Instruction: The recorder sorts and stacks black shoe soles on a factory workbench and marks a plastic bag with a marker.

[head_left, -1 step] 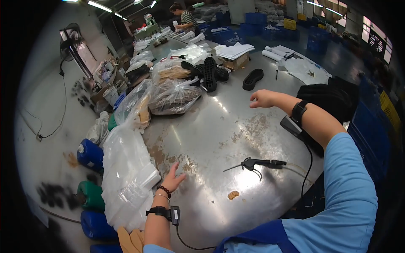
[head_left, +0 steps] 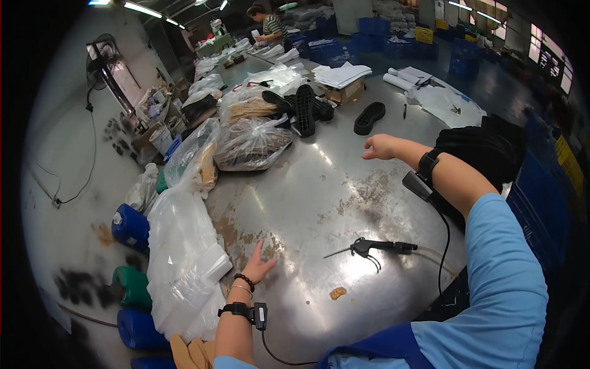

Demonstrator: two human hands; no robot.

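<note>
My left hand (head_left: 258, 265) lies flat on the worn metal table (head_left: 319, 190), fingers spread, holding nothing, right beside a pile of clear plastic bags (head_left: 184, 258). My right hand (head_left: 379, 146) reaches out over the table's far right part with loosely curled fingers and nothing in it. A single black shoe sole (head_left: 369, 117) lies just beyond it. Both wrists wear a black band. A black air blow gun (head_left: 369, 248) with its hose rests on the table between my arms. A small tan scrap (head_left: 337, 293) lies near the front edge.
A clear bag of tan pieces (head_left: 252, 144) and more black soles (head_left: 305, 107) fill the far left. A black cloth bundle (head_left: 485, 150) sits at the right edge. Blue drums (head_left: 129, 227) stand on the floor to the left. Another person (head_left: 267, 24) works far back.
</note>
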